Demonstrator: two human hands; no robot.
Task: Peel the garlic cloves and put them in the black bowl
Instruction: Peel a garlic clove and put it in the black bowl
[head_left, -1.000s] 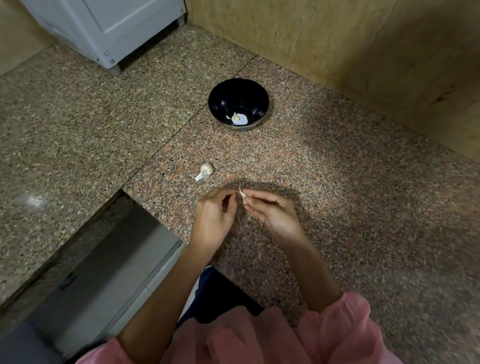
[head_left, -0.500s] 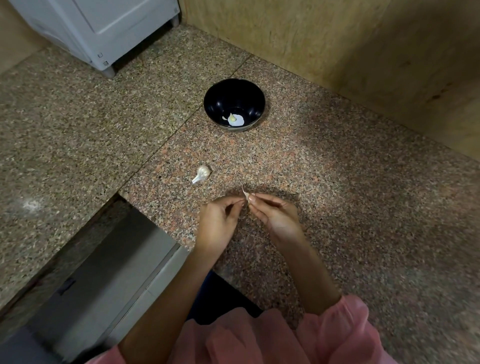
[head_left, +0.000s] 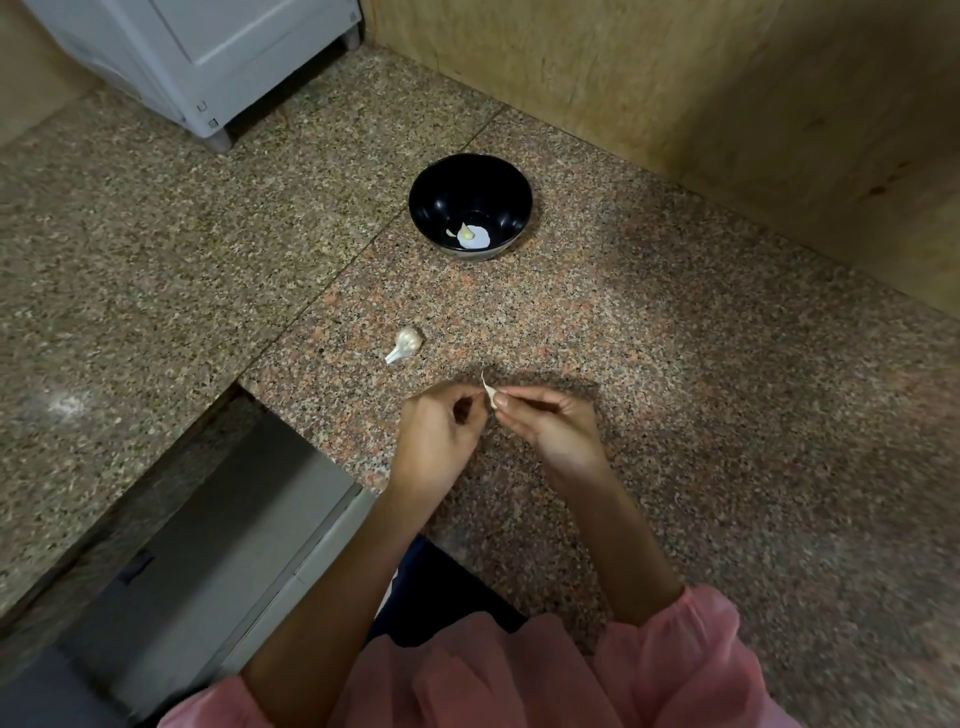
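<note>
Garlic bulb remnant (head_left: 405, 343) lies on the granite counter (head_left: 675, 364), more cloves apparently left on it. Left hand (head_left: 436, 431), fingers curled, meets the clove (head_left: 490, 395) pinched in the right hand (head_left: 550, 421); a papery skin tip sticks up, so peeling looks unfinished. Black bowl (head_left: 470, 176) well beyond holds one peeled clove (head_left: 467, 234). White cabinet (head_left: 197, 57) far left; nothing blocks the path to the bowl.

Speckled granite counter (head_left: 727, 415); wooden wall (head_left: 675, 78); white appliance (head_left: 208, 52) behind
</note>
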